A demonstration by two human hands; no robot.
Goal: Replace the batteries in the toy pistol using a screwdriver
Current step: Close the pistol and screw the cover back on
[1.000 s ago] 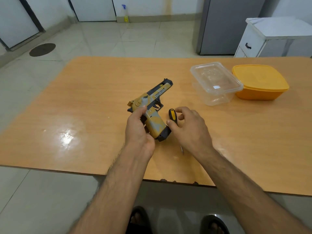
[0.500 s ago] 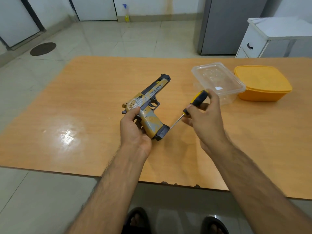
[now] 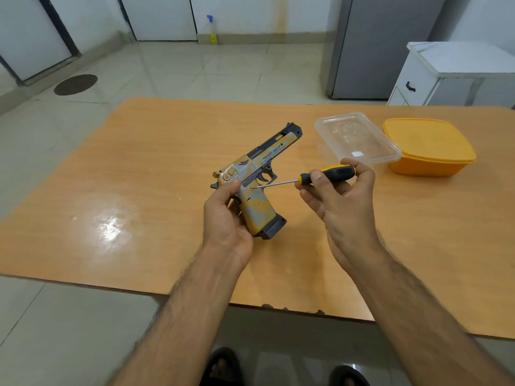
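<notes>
The toy pistol [image 3: 257, 178] is held above the counter [image 3: 139, 168], barrel pointing up and to the far right. The left hand [image 3: 224, 218] is clamped around its grip. The right hand [image 3: 338, 196] pinches the screwdriver [image 3: 315, 178], whose tip touches the pistol's frame.

A home kitchen or dining room, by the look of it: pale floor tiles [image 3: 172, 76] surround an orange wooden counter [image 3: 139, 174]. Beyond the right hand [image 3: 338, 200] stand a grey fridge [image 3: 376, 45] and a white drawer cabinet [image 3: 434, 76], with plastic food containers [image 3: 429, 146] nearer, just past its fingers.
</notes>
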